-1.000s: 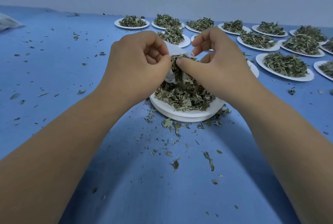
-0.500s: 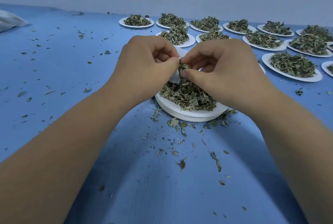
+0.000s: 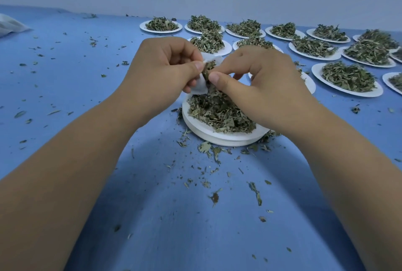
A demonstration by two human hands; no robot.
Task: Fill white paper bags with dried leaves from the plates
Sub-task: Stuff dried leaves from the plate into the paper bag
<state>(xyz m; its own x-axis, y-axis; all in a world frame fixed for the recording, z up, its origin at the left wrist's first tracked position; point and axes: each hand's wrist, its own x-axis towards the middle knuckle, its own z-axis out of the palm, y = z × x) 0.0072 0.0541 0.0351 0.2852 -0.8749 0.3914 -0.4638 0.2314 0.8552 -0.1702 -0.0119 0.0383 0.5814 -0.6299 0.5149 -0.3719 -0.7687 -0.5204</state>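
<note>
My left hand (image 3: 161,74) holds a small white paper bag (image 3: 201,86) by its mouth, above a stack of white plates (image 3: 217,136) heaped with dried leaves (image 3: 219,112). My right hand (image 3: 258,83) pinches a tuft of dried leaves at the bag's opening, thumb and forefinger pressed together against it. Most of the bag is hidden behind my fingers. Both hands hover just over the near plate.
Several more white plates of dried leaves (image 3: 348,79) stand in rows at the back right of the blue table (image 3: 65,79). Loose leaf bits (image 3: 254,192) lie scattered in front of the near plate. A pale bag-like thing (image 3: 10,26) lies at the far left edge.
My right hand has closed its fingers and brought leaves to the bag's mouth. The bag's lower corner now shows below my left thumb. The camera has tilted slightly.
</note>
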